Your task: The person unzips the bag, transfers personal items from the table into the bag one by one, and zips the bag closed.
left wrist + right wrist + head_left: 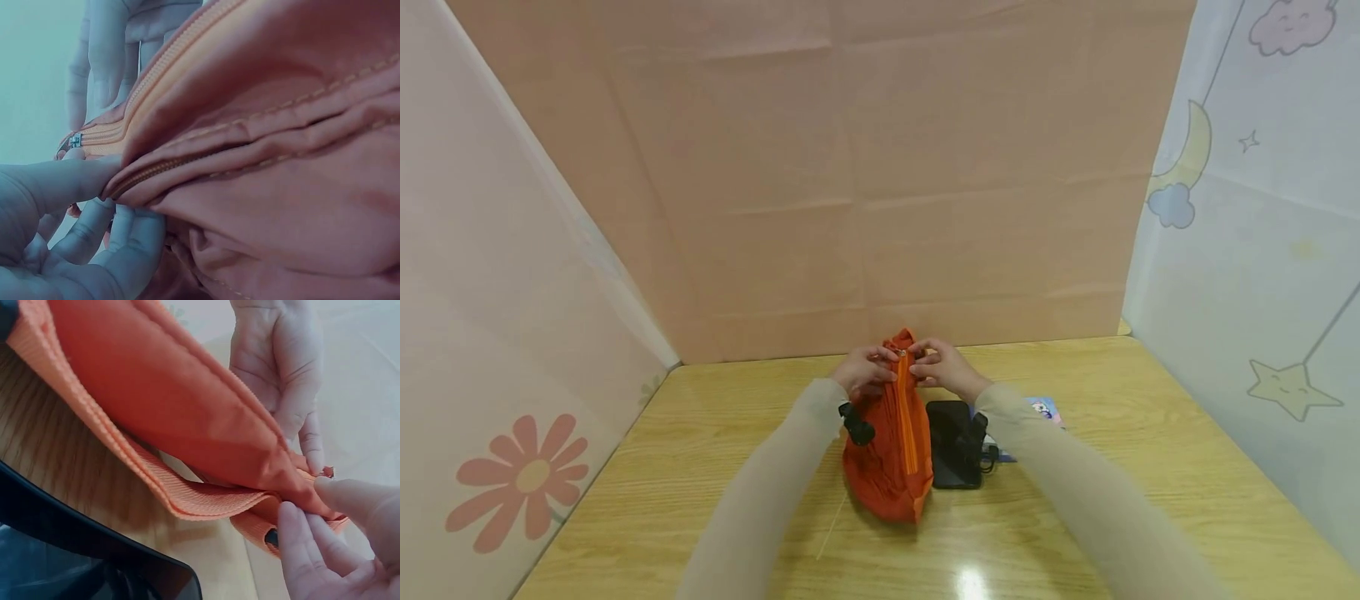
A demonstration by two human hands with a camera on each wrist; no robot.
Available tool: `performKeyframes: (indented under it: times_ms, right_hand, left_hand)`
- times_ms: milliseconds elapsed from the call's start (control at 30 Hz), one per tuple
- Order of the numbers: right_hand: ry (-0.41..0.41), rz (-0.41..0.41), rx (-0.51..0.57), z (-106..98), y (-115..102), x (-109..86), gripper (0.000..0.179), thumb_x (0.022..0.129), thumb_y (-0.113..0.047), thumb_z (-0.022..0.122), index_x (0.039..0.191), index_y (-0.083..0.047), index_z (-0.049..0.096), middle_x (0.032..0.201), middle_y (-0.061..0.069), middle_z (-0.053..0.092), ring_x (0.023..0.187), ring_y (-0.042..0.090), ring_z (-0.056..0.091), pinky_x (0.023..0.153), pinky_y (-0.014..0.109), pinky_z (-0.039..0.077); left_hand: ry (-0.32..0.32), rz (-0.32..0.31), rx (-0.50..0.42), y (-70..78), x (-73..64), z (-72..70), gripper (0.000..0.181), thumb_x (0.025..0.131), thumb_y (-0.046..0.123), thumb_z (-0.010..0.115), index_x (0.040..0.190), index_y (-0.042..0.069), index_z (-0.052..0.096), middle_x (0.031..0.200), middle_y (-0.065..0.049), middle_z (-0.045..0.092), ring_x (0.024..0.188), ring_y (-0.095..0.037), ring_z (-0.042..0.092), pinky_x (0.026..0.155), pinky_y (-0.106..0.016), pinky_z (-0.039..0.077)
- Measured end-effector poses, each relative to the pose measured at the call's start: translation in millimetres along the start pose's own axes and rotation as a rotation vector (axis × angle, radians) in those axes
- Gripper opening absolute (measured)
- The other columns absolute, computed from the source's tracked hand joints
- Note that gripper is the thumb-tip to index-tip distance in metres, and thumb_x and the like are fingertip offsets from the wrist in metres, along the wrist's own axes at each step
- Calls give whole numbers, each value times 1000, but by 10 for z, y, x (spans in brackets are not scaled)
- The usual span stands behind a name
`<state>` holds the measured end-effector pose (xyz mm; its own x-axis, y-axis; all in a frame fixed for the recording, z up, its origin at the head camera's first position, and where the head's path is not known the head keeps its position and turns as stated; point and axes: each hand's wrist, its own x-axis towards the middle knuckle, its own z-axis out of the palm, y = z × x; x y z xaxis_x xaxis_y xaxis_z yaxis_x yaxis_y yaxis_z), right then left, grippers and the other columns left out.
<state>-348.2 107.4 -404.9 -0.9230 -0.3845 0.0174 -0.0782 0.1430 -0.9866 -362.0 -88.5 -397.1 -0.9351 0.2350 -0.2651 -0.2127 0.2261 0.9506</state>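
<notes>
An orange-red fabric bag (880,462) stands upright on the wooden table, its long zipper (911,429) running from the far end toward me. My left hand (867,369) pinches the fabric on the left side near the zipper's far end. From the right side, my right hand (949,368) pinches the same end between thumb and fingers. A small metal zipper slider (76,140) sits at that end, between the two hands. In the right wrist view, a ribbed orange strap (181,509) hangs in a loop along the bag's side.
A flat black rectangular object (951,467) lies right of the bag, under my right wrist. Past it, a colourful printed item (1047,408) is partly hidden by my right sleeve. A pinkish-brown sheet (850,167) closes off the back; printed white sheets stand at both sides.
</notes>
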Motion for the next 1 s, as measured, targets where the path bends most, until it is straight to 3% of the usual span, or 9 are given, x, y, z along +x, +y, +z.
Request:
performKeyframes:
  times_ms: [233,400,533,667,767,1000]
  right_hand:
    - [53,15,20,16,53,29,36,93,3,58,128,5,47,102,18,61,78,15,64,86,49,54]
    - [67,42,-4,22,46,12,36,93,2,59,127,3,48,99,13,60,77,15,63,81,44,56]
    - [77,58,-35,21,36,-4,37,93,-1,61,127,2,49,99,12,60,78,14,62,78,38,57]
    - [86,50,-41,4,44,-8,36,93,-1,62,127,2,49,102,13,60,79,15,62,79,39,57]
    - [92,46,-52,-17,71,0,35,93,-2,62,126,2,50,103,13,60,80,14,62,78,38,57]
    - [84,53,-36,-41,124,17,35,93,0,61,126,1,50,99,9,59,79,14,62,79,38,57]
  left_hand:
    - [-29,1,13,6,-18,21,30,85,-5,68,112,7,65,104,-8,65,67,-14,60,59,-28,52]
    - [29,67,166,34,-71,32,25,82,5,76,106,9,69,120,-8,59,81,-14,52,66,-25,45]
    - [92,138,289,67,-144,69,18,80,12,79,96,8,71,113,-8,62,80,-16,50,65,-27,43]
    - [75,144,294,69,-197,120,15,82,13,78,92,6,69,99,-8,63,69,-15,58,61,-27,52]
    - [73,132,249,56,-204,153,18,82,12,78,95,5,68,99,-7,63,68,-14,62,61,-28,56]
    - [118,139,299,8,-192,193,24,80,13,80,100,8,68,99,-7,63,69,-14,49,58,-25,43]
